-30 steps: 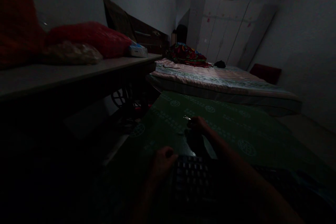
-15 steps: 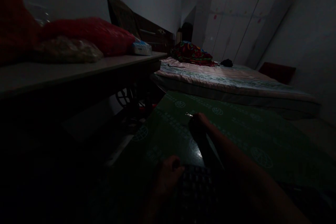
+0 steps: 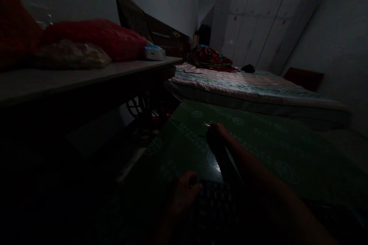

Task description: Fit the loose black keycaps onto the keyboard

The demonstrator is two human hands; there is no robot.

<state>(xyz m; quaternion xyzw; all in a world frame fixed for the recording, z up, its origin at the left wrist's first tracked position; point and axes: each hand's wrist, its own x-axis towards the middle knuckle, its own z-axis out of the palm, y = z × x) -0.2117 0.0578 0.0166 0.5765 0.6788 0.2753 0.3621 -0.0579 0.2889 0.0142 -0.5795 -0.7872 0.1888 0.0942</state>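
Observation:
The room is very dark. My right hand (image 3: 216, 134) reaches forward over a green patterned sheet (image 3: 258, 141), fingers pinched on a small shiny object (image 3: 206, 124) that I cannot name. My left hand (image 3: 184, 195) is closed near the bottom of the view, gripping the edge of a dark checked cloth (image 3: 215, 203) that lies on the sheet under my right forearm.
A table (image 3: 86, 76) on the left carries red bags (image 3: 94, 40) and a small blue-white pack (image 3: 155, 51); a treadle wheel (image 3: 135, 107) shows under it. Beyond the sheet lies a mattress (image 3: 253, 88) with a colourful bundle (image 3: 211, 58). White wardrobes (image 3: 253, 26) stand behind.
The view shifted slightly, so things sit a little further right than one second ago. My right hand stays pinched over the green sheet and my left hand sits slightly lower on the checked cloth.

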